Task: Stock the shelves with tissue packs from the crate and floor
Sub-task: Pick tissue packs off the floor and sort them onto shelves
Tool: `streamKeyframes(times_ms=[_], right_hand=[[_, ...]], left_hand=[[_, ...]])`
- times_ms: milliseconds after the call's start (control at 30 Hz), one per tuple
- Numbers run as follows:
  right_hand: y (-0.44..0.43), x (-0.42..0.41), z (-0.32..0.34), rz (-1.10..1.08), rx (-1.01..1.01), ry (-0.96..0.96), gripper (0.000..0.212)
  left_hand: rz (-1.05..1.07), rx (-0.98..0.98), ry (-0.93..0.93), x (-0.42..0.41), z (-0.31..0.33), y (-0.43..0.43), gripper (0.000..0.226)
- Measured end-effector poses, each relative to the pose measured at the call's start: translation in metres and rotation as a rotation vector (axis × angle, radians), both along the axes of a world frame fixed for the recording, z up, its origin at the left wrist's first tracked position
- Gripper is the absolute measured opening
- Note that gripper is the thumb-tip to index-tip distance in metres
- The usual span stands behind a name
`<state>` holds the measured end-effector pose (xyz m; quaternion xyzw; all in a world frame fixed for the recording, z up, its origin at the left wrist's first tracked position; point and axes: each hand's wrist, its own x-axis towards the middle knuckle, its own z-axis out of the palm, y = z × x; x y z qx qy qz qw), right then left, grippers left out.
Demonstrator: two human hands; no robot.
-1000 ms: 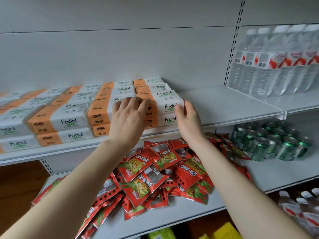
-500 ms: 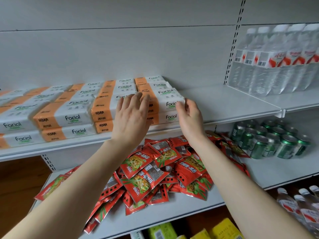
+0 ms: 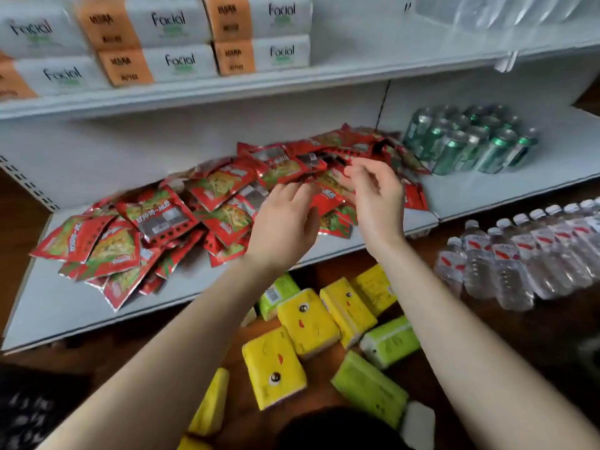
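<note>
- L hand (image 3: 285, 222) + R hand (image 3: 376, 196) off the Facial tissue packs (image 3: 259, 30); now lower, in front of red snack packets (image 3: 220, 196), both empty, fingers loose.
- View tipped down: Facial tissue packs now at 11 o'clock edge.
- yellow/green packs (image 3: 305, 316) on floor now visible, 6 o'clock.

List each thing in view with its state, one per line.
Left hand: empty, fingers relaxed.
Right hand: empty, fingers loosely curled.
Facial tissue packs: stacked two high on upper shelf.
Snack packets: heaped loosely on middle shelf.
Green cans: upright, clustered right of the packets.
Yellow tissue packs: scattered on the floor.
Green tissue packs: scattered on the floor.
Water bottles: packed together, lower right.
</note>
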<state>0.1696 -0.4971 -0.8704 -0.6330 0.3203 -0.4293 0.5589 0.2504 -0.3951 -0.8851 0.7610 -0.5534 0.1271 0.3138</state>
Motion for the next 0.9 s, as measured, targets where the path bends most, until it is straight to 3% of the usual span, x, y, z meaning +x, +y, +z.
streamKeyframes(times_ms=[100, 200, 333, 467, 533, 667, 767, 900], right_hand=[[0.008, -0.053, -0.071, -0.040, 0.109, 0.201, 0.017], [0.019, -0.104, -0.131, -0.109, 0.193, 0.353, 0.009], [0.034, -0.162, -0.164, -0.271, 0.274, 0.452, 0.016], [0.055, -0.201, -0.182, -0.380, 0.298, 0.594, 0.021], [0.060, -0.209, -0.185, -0.337, 0.343, 0.675, 0.025], [0.066, -0.217, -0.190, -0.126, 0.565, 0.891, 0.055], [0.073, -0.221, -0.195, -0.107, 0.685, 0.863, 0.047], [0.073, -0.225, -0.184, -0.199, 0.729, 0.789, 0.046]], left_hand=[[-0.101, 0.473, 0.297, -0.043, -0.059, -0.007, 0.031], [-0.195, 0.713, 0.362, -0.081, -0.100, -0.009, 0.034], [-0.279, 0.761, 0.419, -0.124, -0.129, -0.005, 0.034], [-0.318, 0.801, 0.355, -0.160, -0.141, 0.003, 0.027], [-0.302, 0.823, 0.360, -0.167, -0.143, 0.005, 0.028], [-0.394, 0.908, 0.455, -0.173, -0.147, 0.012, 0.031], [-0.486, 0.993, 0.601, -0.188, -0.139, 0.018, 0.039], [-0.418, 1.068, 0.591, -0.201, -0.133, 0.019, 0.054]])
